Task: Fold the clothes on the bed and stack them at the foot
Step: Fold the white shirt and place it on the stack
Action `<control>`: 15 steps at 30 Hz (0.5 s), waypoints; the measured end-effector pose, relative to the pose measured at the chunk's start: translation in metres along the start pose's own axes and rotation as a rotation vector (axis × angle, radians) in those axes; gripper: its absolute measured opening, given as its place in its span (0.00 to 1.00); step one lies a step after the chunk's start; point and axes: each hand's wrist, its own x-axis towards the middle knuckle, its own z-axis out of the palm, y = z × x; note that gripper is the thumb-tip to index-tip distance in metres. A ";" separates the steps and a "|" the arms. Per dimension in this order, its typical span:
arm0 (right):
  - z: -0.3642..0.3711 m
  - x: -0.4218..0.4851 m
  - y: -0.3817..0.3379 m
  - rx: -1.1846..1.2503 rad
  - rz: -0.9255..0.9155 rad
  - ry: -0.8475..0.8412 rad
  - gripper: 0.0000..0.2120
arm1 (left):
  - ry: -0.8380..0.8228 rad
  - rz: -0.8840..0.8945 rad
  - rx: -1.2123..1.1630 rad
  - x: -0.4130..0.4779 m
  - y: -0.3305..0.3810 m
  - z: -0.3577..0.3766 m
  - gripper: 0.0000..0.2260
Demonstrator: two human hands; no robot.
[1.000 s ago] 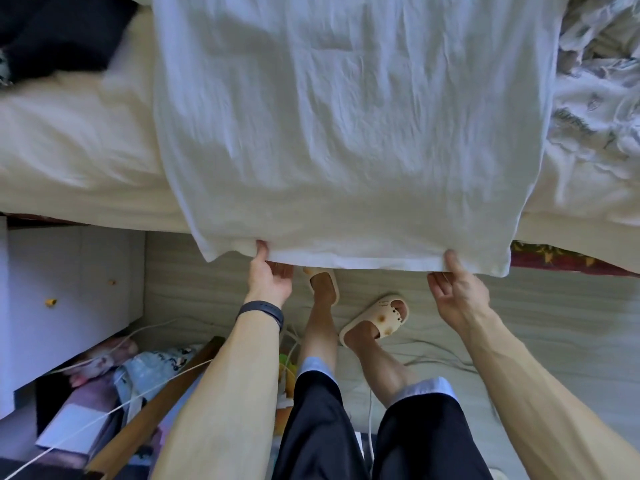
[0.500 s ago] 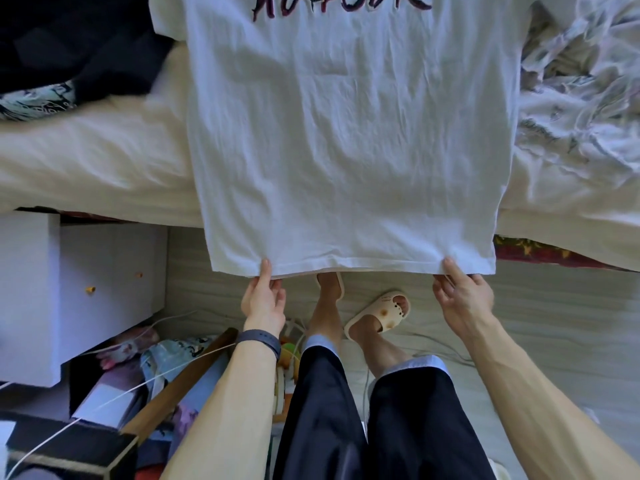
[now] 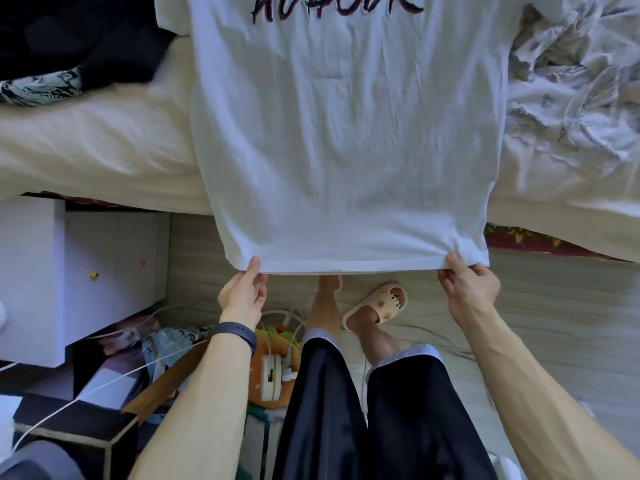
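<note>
Your left hand [image 3: 242,296] and right hand [image 3: 467,292] pinch the bottom corners of the shirt [image 3: 346,150], fingers [image 3: 254,265] tight on the hem. The shirt lies flat on the bed [image 3: 86,150], its end hanging off. It looks soft and light, so hold it by the corners.

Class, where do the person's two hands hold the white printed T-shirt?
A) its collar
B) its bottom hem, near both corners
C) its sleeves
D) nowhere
B: the left hand and right hand each pinch the bottom hem of the white printed T-shirt.
</note>
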 end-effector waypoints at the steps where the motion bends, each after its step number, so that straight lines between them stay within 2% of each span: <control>1: 0.002 0.002 -0.002 0.005 -0.007 -0.001 0.13 | -0.005 -0.017 -0.008 0.000 0.000 0.003 0.10; 5: 0.002 0.005 -0.004 0.000 -0.011 0.003 0.12 | -0.017 -0.049 -0.032 -0.003 -0.006 0.007 0.09; 10: -0.013 0.007 0.002 -0.058 -0.033 0.020 0.19 | -0.025 0.011 -0.068 -0.006 -0.011 -0.001 0.05; 13: -0.017 0.003 0.010 -0.094 -0.035 0.025 0.15 | -0.047 0.022 0.014 -0.003 -0.010 -0.006 0.04; 15: -0.014 0.005 0.015 -0.157 -0.025 0.049 0.12 | -0.053 0.006 0.113 0.001 -0.006 -0.003 0.08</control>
